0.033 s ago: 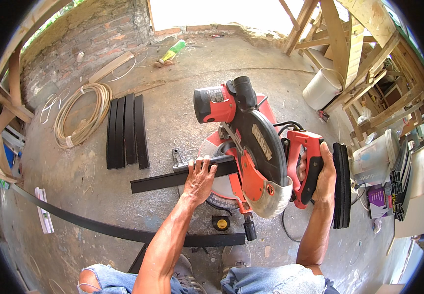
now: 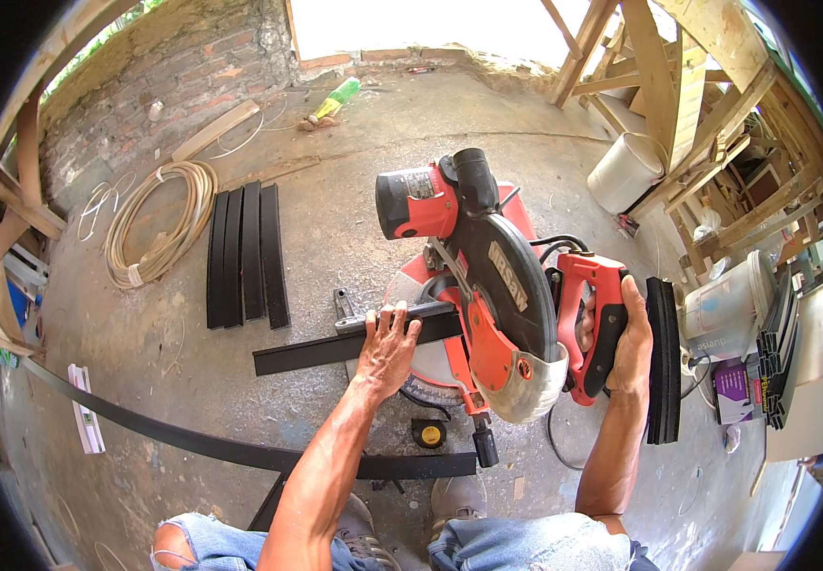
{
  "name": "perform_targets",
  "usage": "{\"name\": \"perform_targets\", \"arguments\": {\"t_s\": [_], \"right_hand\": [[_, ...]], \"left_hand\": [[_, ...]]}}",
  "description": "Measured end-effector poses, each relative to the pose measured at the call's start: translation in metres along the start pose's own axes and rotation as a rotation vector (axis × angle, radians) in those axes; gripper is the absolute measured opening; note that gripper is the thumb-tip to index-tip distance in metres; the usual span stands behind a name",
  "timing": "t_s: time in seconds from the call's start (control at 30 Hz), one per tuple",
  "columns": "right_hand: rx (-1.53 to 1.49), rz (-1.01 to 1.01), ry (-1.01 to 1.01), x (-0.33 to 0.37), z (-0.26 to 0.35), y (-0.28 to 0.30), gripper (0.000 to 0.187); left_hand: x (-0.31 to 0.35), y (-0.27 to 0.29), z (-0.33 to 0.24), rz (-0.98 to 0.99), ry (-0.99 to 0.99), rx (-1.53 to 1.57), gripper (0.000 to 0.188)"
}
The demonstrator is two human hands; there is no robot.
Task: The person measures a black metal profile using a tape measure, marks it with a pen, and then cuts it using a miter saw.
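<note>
A red and black miter saw [image 2: 511, 276] stands on the floor in front of me. My right hand [image 2: 630, 338] is wrapped round its red and black handle [image 2: 594, 328], fingers through the loop. A short black strip [image 2: 302, 354] lies across the saw's base against the grey fence [image 2: 430, 310], its right end running in beside the blade guard [image 2: 495, 366]. My left hand [image 2: 392, 347] clamps this strip to the fence, fingers curled over the top edge. The cutting edge of the blade is hidden by the guard.
Cut black strips [image 2: 251, 255] lie left of the saw; more [image 2: 662, 362] lie right. A long black strip [image 2: 192, 442] crosses near my feet, by a tape measure [image 2: 428, 434]. A coiled hose [image 2: 192, 228], a spirit level [image 2: 86, 409], a white bucket [image 2: 626, 171] and timber [image 2: 659, 86] surround the area.
</note>
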State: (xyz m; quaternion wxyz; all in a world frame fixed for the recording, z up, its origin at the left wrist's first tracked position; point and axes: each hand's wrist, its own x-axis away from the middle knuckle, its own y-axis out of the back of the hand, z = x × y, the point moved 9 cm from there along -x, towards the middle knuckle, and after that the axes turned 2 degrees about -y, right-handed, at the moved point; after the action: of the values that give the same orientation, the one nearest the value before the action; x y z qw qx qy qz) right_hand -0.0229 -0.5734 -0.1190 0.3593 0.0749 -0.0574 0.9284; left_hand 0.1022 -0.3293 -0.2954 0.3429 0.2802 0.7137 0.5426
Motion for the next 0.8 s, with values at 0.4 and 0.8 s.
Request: {"name": "perform_targets", "arguments": {"t_s": [0.4,0.8], "right_hand": [[0.03,-0.02,0.0,0.001,0.0,0.001,0.053],[0.018,0.02,0.026,-0.001,-0.004,0.001,0.056]], "left_hand": [[-0.001,0.003,0.0,-0.023,0.034,0.001,0.057],[-0.001,0.002,-0.002,0.027,0.03,-0.078,0.055]]}}
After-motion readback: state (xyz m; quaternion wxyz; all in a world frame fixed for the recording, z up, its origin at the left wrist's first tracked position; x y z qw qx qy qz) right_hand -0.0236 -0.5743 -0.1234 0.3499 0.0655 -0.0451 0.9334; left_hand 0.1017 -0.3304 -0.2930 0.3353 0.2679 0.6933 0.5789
